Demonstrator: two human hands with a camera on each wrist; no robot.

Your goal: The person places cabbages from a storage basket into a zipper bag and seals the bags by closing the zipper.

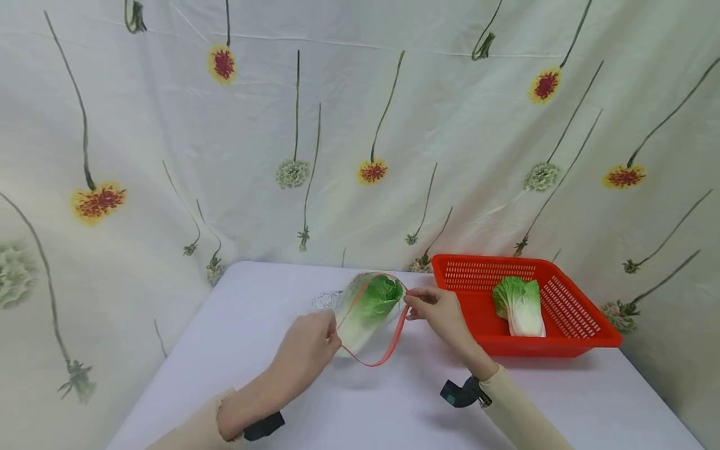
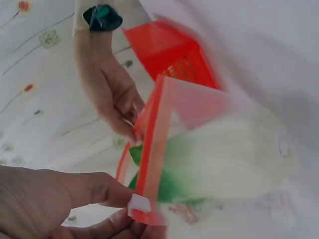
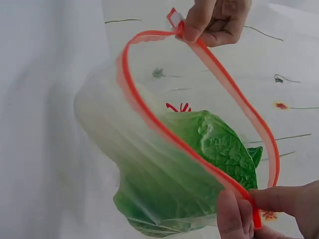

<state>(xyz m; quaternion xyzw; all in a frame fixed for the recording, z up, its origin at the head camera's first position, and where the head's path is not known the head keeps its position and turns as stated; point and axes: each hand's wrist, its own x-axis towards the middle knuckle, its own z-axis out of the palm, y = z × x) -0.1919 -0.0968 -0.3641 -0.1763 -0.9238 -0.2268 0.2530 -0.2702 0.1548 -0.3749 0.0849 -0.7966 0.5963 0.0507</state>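
Note:
A clear zip bag (image 3: pixel 94 114) with a red zip edge hangs between my two hands, its mouth spread open. Inside it lies a Chinese cabbage (image 3: pixel 214 137), green leaves toward the mouth and pale stalk end toward the bag's bottom. My left hand (image 1: pixel 308 342) pinches one end of the red edge, right by the white slider (image 2: pixel 139 204). With thumb and fingers, my right hand (image 1: pixel 439 309) pinches the opposite end of that edge. Part of the left hand's fingers is hidden behind the bag in the left wrist view.
A red basket (image 1: pixel 562 345) with slotted walls stands on the right of the white table (image 1: pixel 225 325). Another Chinese cabbage (image 1: pixel 525 312) lies in it. Behind the table hangs a flower-patterned cloth (image 1: pixel 337 206).

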